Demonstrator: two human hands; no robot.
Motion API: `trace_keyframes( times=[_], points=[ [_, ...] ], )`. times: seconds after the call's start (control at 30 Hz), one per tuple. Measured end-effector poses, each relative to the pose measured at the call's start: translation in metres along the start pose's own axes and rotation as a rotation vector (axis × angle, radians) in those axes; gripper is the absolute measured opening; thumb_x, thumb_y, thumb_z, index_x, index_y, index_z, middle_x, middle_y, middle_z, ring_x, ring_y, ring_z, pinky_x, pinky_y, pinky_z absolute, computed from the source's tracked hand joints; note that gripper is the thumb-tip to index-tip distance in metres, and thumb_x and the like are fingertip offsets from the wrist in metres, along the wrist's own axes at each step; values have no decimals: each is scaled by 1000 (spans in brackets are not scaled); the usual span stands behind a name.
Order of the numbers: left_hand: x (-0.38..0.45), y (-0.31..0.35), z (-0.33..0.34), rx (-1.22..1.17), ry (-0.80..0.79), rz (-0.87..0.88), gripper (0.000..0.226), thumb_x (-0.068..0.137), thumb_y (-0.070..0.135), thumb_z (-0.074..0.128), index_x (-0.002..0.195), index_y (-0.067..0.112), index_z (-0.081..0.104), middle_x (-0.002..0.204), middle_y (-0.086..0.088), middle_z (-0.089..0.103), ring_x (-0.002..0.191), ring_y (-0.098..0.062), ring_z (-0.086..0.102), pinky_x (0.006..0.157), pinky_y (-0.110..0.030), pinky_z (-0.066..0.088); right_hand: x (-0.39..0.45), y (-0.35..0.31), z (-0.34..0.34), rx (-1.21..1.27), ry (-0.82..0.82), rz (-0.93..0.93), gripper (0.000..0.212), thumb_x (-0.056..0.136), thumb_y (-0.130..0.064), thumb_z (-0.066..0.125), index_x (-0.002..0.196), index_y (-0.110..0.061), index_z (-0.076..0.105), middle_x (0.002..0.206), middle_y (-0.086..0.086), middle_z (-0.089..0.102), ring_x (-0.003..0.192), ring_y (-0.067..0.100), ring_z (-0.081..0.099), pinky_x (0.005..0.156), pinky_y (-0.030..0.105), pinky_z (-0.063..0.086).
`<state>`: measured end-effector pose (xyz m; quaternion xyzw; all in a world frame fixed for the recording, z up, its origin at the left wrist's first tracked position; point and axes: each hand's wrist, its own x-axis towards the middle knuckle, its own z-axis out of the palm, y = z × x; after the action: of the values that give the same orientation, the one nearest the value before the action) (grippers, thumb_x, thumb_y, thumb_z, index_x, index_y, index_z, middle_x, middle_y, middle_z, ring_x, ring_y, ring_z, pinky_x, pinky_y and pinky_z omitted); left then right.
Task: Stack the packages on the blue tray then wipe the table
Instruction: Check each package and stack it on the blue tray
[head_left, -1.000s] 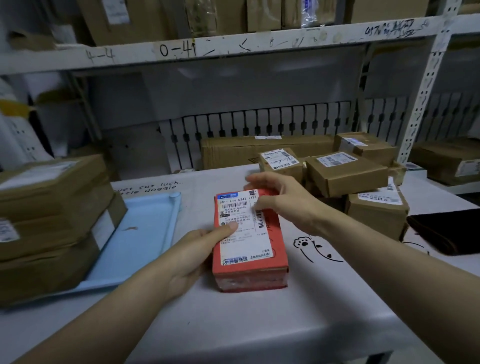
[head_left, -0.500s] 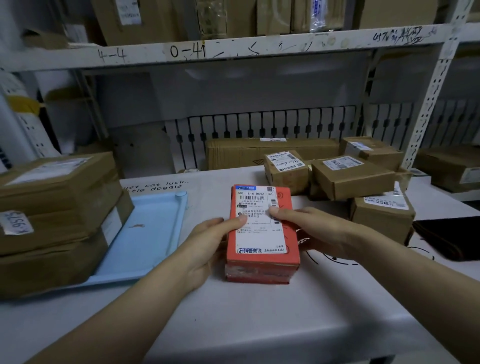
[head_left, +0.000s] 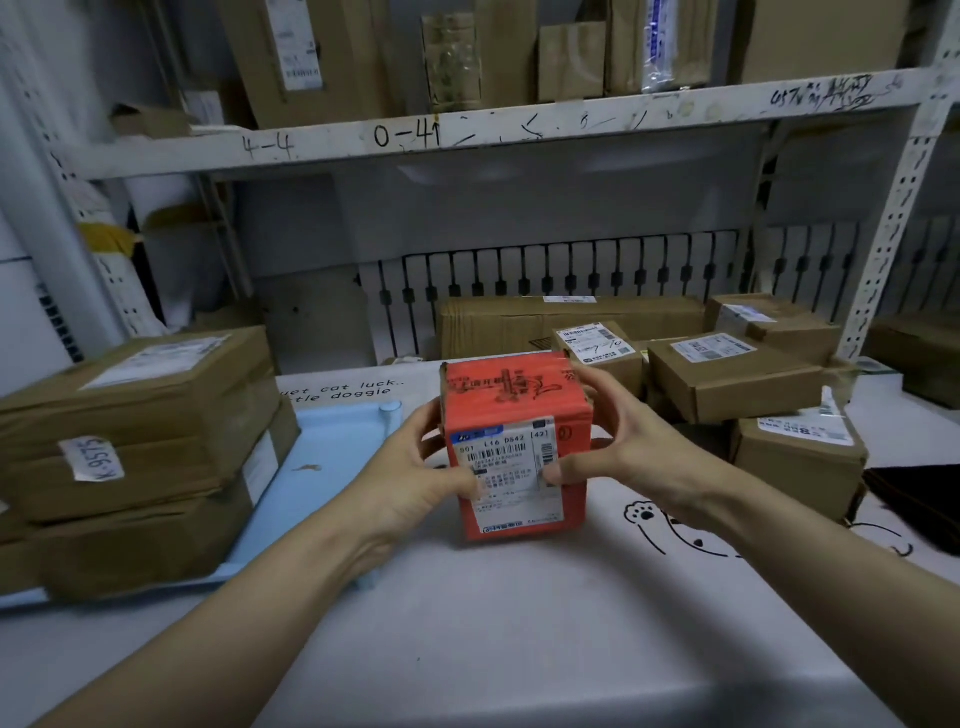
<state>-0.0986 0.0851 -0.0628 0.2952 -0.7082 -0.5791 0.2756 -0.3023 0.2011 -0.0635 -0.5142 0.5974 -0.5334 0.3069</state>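
Both hands, left hand (head_left: 415, 470) and right hand (head_left: 631, 447), clasp the upright red package (head_left: 519, 415); the blue tray (head_left: 322, 457) lies leftward, nearer the left hand.

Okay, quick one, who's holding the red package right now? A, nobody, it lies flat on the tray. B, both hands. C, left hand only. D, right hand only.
B: the left hand and right hand grip opposite sides of the red package, tipped up beside the tray.
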Motion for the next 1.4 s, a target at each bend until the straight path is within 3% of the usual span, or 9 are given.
trace_keyframes(
  times=[0.17,0.4,0.6,0.77,0.97,1.13,1.2,1.3,1.4],
  points=[
    [-1,1,1,-13,-16,25,81,67,-21,67,130,28,51,120,2,67,117,-11,59,82,-25,56,-5,-3,-1,-36,-7,-36,106,56,-14,91,143,-44,39,137,-15,58,130,4,51,115,52,33],
    [-3,6,4,-79,22,-4,84,52,-6,71,125,31,54,113,1,71,117,-17,61,97,-40,53,-10,-4,-3,-14,-36,2,97,56,-18,92,138,-37,44,124,-13,68,128,6,54,114,52,33],
    [-4,10,1,-191,27,-49,62,68,-23,61,119,13,58,98,-5,76,97,-21,71,80,-33,55,-10,0,-5,37,-49,63,90,63,-10,91,138,-31,47,129,-7,65,126,10,56,100,37,50],
    [-7,13,1,-222,24,-64,49,73,-21,56,110,12,62,94,1,75,79,-9,73,62,-21,55,-10,2,-1,53,-16,76,89,56,-18,90,136,-29,51,123,-5,68,115,9,63,94,32,52],
    [-8,11,6,-306,71,-109,32,85,-9,58,109,11,66,106,-6,76,93,-19,72,77,-33,56,-9,0,6,13,77,103,82,68,-19,89,139,-24,49,119,-4,67,99,7,69,77,23,56],
    [-6,5,13,-348,130,-114,22,94,7,61,115,9,64,105,-9,76,90,-20,74,76,-38,60,-10,-4,12,62,122,86,82,63,-55,84,134,-26,55,115,1,71,94,11,73,77,24,56],
    [-3,3,12,-386,157,-136,17,97,14,58,112,9,65,97,-8,77,86,-19,74,74,-37,59,-11,-8,14,118,127,53,64,71,-55,72,127,-26,61,113,0,73,96,10,72,84,28,55],
    [0,0,8,-420,158,-187,20,101,23,52,110,12,66,92,-4,78,84,-18,73,71,-35,57,-8,-10,13,189,148,27,51,73,-41,80,120,-25,68,117,13,69,106,26,70,100,47,53],
    [1,-2,5,-448,150,-239,30,103,28,47,120,12,64,101,-6,77,85,-18,74,65,-31,58,-7,-12,15,238,131,32,52,71,-29,82,120,-22,68,123,26,60,111,37,65,96,56,52]
  ],
)
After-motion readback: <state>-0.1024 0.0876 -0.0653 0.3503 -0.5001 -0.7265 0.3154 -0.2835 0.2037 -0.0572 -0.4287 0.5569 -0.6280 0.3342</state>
